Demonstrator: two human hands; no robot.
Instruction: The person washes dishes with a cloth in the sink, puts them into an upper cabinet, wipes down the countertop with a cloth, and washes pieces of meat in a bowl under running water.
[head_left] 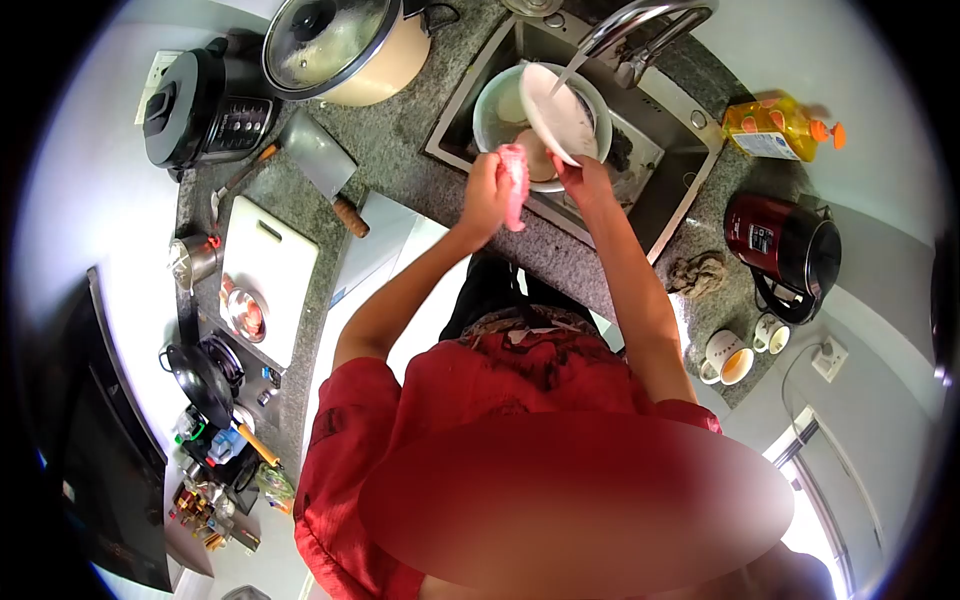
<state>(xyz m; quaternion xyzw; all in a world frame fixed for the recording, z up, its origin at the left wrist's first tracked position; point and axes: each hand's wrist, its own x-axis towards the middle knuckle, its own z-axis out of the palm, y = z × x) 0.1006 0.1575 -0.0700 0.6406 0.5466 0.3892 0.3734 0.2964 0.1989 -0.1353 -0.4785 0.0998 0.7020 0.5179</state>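
My right hand (pixel 583 182) grips the lower rim of a white plate (pixel 556 112), tilted on edge under the faucet (pixel 640 25). A thin stream of water runs toward the plate. In my left hand (pixel 485 195) is a bunched pink cloth (pixel 514 187), held just left of the plate, apart from it. Below the plate a round basin (pixel 484 112) sits in the steel sink (pixel 686 185), with pale round dishes partly hidden inside it.
Left of the sink lie a cleaver (pixel 318 155), a large lidded pot (pixel 375 75) and a white cutting board (pixel 285 250) with a small bowl. To the right are a yellow soap bottle (pixel 765 128), a crumpled rag (pixel 698 273), a dark red kettle (pixel 775 240) and two cups (pixel 722 352).
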